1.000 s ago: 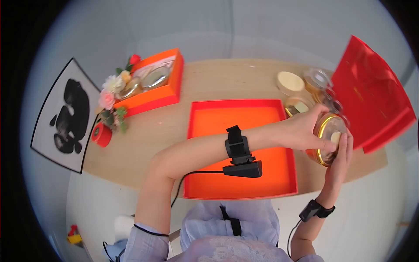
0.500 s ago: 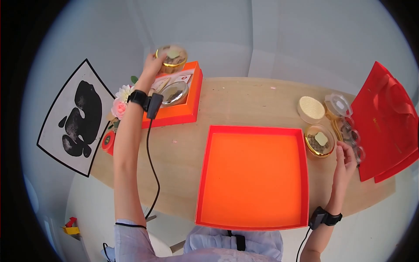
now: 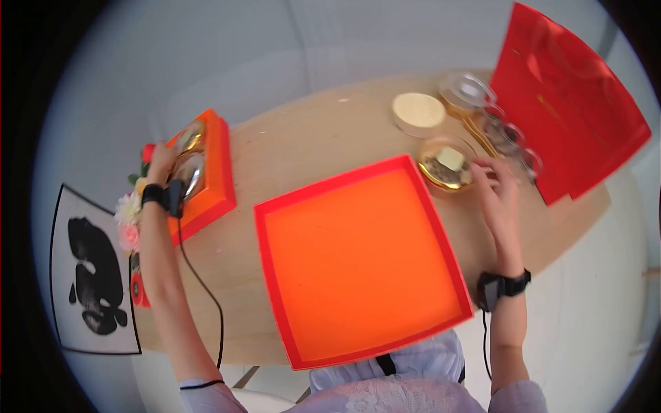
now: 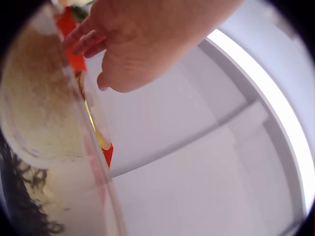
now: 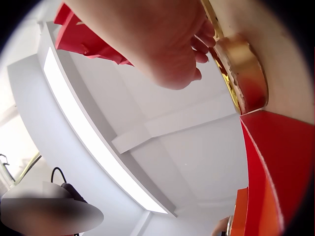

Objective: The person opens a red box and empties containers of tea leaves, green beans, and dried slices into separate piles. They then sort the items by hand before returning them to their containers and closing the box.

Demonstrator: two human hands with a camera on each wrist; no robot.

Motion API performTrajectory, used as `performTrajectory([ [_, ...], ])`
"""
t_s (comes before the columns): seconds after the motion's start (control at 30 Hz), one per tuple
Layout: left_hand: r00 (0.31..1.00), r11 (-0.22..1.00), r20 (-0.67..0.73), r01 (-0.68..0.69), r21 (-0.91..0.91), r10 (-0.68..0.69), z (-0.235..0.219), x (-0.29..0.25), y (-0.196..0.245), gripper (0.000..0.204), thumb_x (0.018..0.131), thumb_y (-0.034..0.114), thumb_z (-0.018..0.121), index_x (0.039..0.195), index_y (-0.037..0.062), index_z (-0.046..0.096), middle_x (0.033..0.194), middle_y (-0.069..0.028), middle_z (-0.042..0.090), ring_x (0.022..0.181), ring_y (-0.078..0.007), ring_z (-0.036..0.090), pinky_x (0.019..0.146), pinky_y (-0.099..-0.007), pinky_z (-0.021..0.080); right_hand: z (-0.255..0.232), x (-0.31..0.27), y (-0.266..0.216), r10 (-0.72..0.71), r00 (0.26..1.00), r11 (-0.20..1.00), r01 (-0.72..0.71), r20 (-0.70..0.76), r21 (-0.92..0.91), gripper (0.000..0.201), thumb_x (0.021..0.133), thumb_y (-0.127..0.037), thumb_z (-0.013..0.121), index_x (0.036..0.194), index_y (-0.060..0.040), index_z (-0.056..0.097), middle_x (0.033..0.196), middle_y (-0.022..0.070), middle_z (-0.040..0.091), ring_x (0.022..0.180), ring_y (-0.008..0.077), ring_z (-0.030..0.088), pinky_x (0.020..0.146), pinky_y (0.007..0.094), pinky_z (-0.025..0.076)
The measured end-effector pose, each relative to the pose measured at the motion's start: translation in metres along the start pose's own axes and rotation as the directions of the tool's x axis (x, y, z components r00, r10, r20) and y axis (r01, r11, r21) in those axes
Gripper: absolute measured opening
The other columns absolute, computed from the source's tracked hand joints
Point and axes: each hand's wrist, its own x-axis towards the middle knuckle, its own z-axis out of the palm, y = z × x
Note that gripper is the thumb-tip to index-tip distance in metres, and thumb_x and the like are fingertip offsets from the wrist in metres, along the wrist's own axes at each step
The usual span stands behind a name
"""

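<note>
My left hand [image 3: 162, 164] is over the orange box [image 3: 219, 172] at the left, fingers extended beside a gold-rimmed clear round container [image 3: 191, 138] inside it. Nearer in that box lies a silver-rimmed container [image 3: 191, 173]. In the left wrist view, a clear wall with dark curly bits [image 4: 29, 191] behind it fills the left side, and the hand's fingers [image 4: 84, 42] reach past it. My right hand [image 3: 497, 199] hovers with loosely bent fingers at the edge of another gold-rimmed container [image 3: 446, 165], which holds dark bits and a cream-coloured block [image 3: 451, 159].
A large orange tray with red walls [image 3: 365, 265] lies centre front. Behind the right container are a cream round tin [image 3: 418, 112], a clear lidded container [image 3: 467, 91] and clear rings [image 3: 509, 138]. A red bag [image 3: 564, 103] stands right; flowers [image 3: 129, 206] and a framed print [image 3: 96, 275] left.
Both hands were at a gold-rimmed container on the right. The left hand carried it across to the left box, where it now sits. The right hand stayed on the right side.
</note>
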Motion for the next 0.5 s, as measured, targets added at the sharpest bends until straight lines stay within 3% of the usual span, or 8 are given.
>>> performTrajectory([
  [0.03,0.975,0.972,-0.166,-0.108,0.209,0.145,-0.005,0.009,0.002,0.063,0.093,0.039,0.067,0.131,-0.0105,0.059,0.128,-0.0285,0.066,0.123,-0.0414,0.062,0.101,-0.0432,0.05,0.0,-0.001,-0.002,-0.015,1.0,1.0,0.015,-0.012,0.003,0.035,0.095,-0.025,0.071,0.115,0.0028,0.068,0.108,0.0124,0.068,0.085,0.0167,0.066,0.072,0.031,0.052],
  [0.17,0.846,0.882,-0.296,-0.47,-0.023,0.443,-0.065,-0.085,0.153,0.051,0.097,0.039,0.065,0.125,-0.0038,0.066,0.115,-0.0223,0.072,0.11,-0.0335,0.069,0.094,-0.0422,0.052,0.0,-0.002,-0.011,0.074,0.994,0.992,-0.082,-0.086,-0.094,0.05,0.094,-0.036,0.071,0.121,0.0055,0.065,0.11,0.0189,0.067,0.081,0.0245,0.068,0.075,0.0353,0.054],
  [0.23,0.846,0.793,-0.03,-0.511,-0.331,0.532,-0.07,-0.126,0.225,0.049,0.101,0.042,0.06,0.127,0.0001,0.066,0.114,-0.0129,0.071,0.106,-0.0228,0.066,0.093,-0.0365,0.051,0.002,-0.002,0.002,0.085,0.994,0.984,-0.095,-0.07,-0.152,0.054,0.095,-0.041,0.068,0.122,0.0056,0.065,0.111,0.0206,0.066,0.085,0.0275,0.068,0.078,0.0376,0.054],
  [0.27,0.841,0.802,0.177,-0.393,-0.449,0.512,-0.076,-0.167,0.272,0.05,0.103,0.043,0.058,0.127,0.0,0.066,0.109,-0.0063,0.07,0.102,-0.0168,0.063,0.091,-0.0332,0.05,0.003,-0.002,0.009,0.089,0.995,0.973,-0.096,-0.045,-0.21,0.058,0.096,-0.046,0.065,0.123,0.0058,0.065,0.112,0.0222,0.066,0.088,0.0305,0.068,0.081,0.0398,0.054],
  [0.3,0.76,0.783,0.297,-0.413,-0.466,0.578,-0.074,-0.199,0.311,0.05,0.103,0.043,0.056,0.127,0.0004,0.066,0.108,-0.0046,0.069,0.099,-0.0155,0.062,0.09,-0.0324,0.05,0.004,-0.002,0.013,0.088,0.995,0.972,-0.097,-0.051,-0.214,0.058,0.096,-0.046,0.065,0.123,0.0058,0.065,0.112,0.0222,0.066,0.088,0.0305,0.068,0.081,0.0398,0.054],
  [0.37,0.644,0.753,0.396,-0.505,-0.423,0.654,-0.044,-0.254,0.371,0.058,0.104,0.05,0.053,0.128,-0.0019,0.064,0.107,-0.0065,0.069,0.099,-0.0167,0.062,0.088,-0.0332,0.05,0.008,-0.003,0.015,0.115,0.993,0.97,-0.107,0.026,-0.217,0.065,0.098,-0.054,0.059,0.123,0.0059,0.065,0.113,0.0254,0.065,0.098,0.035,0.066,0.089,0.0438,0.051],
  [0.47,0.463,0.714,0.609,-0.65,-0.261,0.644,-0.023,-0.304,0.445,0.08,0.099,0.07,0.043,0.107,-0.0035,0.073,0.108,-0.0205,0.073,0.102,-0.0324,0.068,0.089,-0.043,0.052,0.009,-0.002,0.008,0.155,0.986,0.954,-0.132,0.068,-0.268,0.063,0.099,-0.053,0.058,0.121,0.0047,0.067,0.108,0.0252,0.066,0.105,0.0352,0.065,0.092,0.0442,0.049],
  [0.5,0.483,0.677,0.567,-0.71,-0.191,0.667,-0.004,-0.313,0.459,0.082,0.098,0.071,0.041,0.1,-0.0038,0.074,0.103,-0.0211,0.074,0.098,-0.0353,0.069,0.086,-0.0443,0.053,0.009,-0.002,0.007,0.152,0.986,0.954,-0.129,0.066,-0.27,0.063,0.099,-0.053,0.058,0.121,0.0047,0.067,0.108,0.0252,0.066,0.105,0.0352,0.065,0.092,0.0442,0.049],
])
